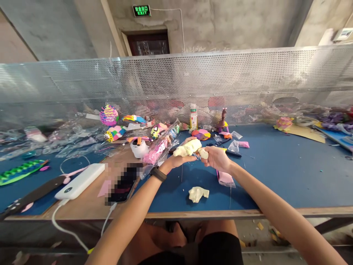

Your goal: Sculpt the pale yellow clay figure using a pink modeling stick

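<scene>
Okay, starting from the left: the power bank [79, 181] is sitting near the table's [278, 176] front edge with its white cable [57, 218] hanging off, so I'd guess a snag could drag it down. The phone [125, 184] is lying just beside the left forearm, so a careless elbow might bump it. The left hand [178, 161] is facing palm up, half curled and cradling the big clay lump [189, 148]; a shove from the other side could tip it off, and squeezing too hard would probably dent it. The right hand [218, 159] is pinching the small clay piece [203, 153] between thumb and fingers, nearly closed; too tight and it'd likely squash. The pink packet [226, 178] is lying near the right wrist, so a low arm might catch it.

As for where the clay's sitting: the big clay lump is resting on the left palm, the loose clay lump [196, 194] is lying on the table nearer the body, touched by neither hand, and the small clay piece is poking out of the right fingertips just beside the big one (can't tell if they're touching).
</scene>
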A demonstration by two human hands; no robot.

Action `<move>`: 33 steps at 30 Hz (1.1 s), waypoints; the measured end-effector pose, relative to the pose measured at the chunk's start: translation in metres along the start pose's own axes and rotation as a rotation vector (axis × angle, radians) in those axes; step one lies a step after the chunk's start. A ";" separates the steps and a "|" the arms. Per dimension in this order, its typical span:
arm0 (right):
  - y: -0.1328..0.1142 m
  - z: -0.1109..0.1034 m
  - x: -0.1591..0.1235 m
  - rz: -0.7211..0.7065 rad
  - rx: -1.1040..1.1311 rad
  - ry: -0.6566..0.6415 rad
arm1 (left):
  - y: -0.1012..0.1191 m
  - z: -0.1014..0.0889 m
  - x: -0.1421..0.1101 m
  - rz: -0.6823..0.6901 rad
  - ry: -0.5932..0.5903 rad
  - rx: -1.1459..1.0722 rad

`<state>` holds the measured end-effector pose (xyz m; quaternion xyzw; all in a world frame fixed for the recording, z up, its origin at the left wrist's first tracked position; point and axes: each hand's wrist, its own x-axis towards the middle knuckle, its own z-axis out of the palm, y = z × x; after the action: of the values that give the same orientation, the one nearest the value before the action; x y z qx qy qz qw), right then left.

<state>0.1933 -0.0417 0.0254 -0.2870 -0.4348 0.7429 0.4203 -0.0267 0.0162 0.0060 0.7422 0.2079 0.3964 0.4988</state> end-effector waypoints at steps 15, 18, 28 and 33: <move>0.023 -0.016 0.023 -0.065 -0.282 0.397 | -0.005 0.001 0.000 0.187 -0.107 0.381; 0.028 -0.020 0.027 -0.189 -0.431 0.465 | -0.003 0.006 0.000 0.213 -0.072 0.378; 0.024 -0.023 0.029 -0.200 -0.450 0.555 | 0.003 0.020 0.000 0.233 0.020 0.374; 0.001 -0.026 0.011 -0.381 -0.578 0.268 | 0.001 0.013 0.002 0.183 0.136 0.315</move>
<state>0.2082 -0.0220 0.0115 -0.4025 -0.6135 0.4538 0.5056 -0.0156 0.0093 0.0052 0.7983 0.2323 0.4519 0.3234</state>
